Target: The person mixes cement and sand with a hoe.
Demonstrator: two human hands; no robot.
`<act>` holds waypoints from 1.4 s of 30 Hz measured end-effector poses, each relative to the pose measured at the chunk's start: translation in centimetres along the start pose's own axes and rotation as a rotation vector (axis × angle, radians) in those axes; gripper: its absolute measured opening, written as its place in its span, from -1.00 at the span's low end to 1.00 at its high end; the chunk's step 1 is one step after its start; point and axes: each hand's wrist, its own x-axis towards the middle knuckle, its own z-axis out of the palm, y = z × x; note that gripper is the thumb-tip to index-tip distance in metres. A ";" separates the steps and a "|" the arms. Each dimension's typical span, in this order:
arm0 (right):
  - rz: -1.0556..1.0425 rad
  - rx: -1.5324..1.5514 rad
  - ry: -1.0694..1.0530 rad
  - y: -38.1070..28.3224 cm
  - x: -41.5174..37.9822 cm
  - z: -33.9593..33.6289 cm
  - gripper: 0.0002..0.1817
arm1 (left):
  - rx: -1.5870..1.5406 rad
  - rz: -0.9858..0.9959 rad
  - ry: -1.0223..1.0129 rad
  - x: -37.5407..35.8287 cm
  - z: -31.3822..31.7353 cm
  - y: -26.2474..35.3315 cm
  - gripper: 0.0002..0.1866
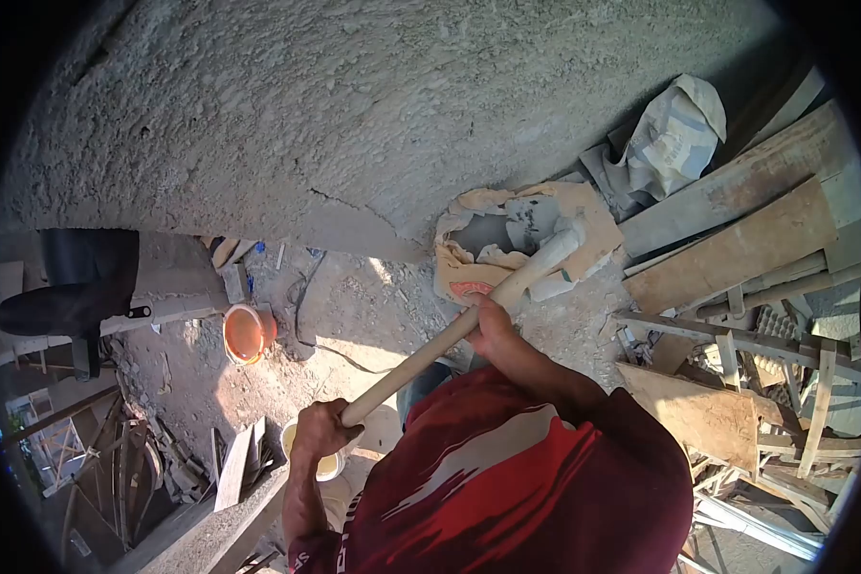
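A long wooden pole (416, 362) runs diagonally up to the right in front of me. My left hand (323, 428) is closed around its near end. Farther along the shaft, my right hand (493, 327) grips it from the right side. The pole's far end is pale and dusty and lies over a torn-open paper bag (598, 215) holding grey powder. I cannot make out any tool head on it. A bucket (328, 467) with a pale rim stands just below my left hand, partly hidden by my arm.
A rough plastered wall (287, 115) fills the top. An orange bucket (249, 335) stands on the dusty ground, with a dark cable (301, 311) nearby. Boards (737, 249) and a crumpled white sack (677, 134) lie at right. Scrap wood (234, 469) is at lower left.
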 end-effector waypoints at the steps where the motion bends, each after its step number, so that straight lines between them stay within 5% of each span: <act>1: 0.012 0.025 -0.011 -0.2 -0.1 0.2 -0.60 | 0.018 0.007 -0.010 0.3 -1.0 -0.2 -0.68; 9: -0.083 0.038 0.034 0.7 1.4 3.8 -0.62 | 0.028 -0.013 -0.245 4.2 -5.4 -2.3 -0.61; 17: -0.249 -0.029 0.318 3.3 7.0 10.3 -0.57 | -0.210 0.006 -0.416 12.6 -7.8 -9.5 -0.54; 26: -0.423 -0.044 0.255 6.1 9.9 8.0 -0.71 | -0.480 0.126 -0.367 15.5 2.1 -16.8 -0.63; 37: -0.543 -0.356 0.504 8.7 12.8 5.2 -0.74 | -0.474 0.044 -0.461 16.6 9.7 -18.8 -0.66; 42: -0.660 -0.203 0.404 4.9 10.8 5.2 -0.63 | -0.442 0.269 -0.331 21.7 12.2 -17.6 -0.65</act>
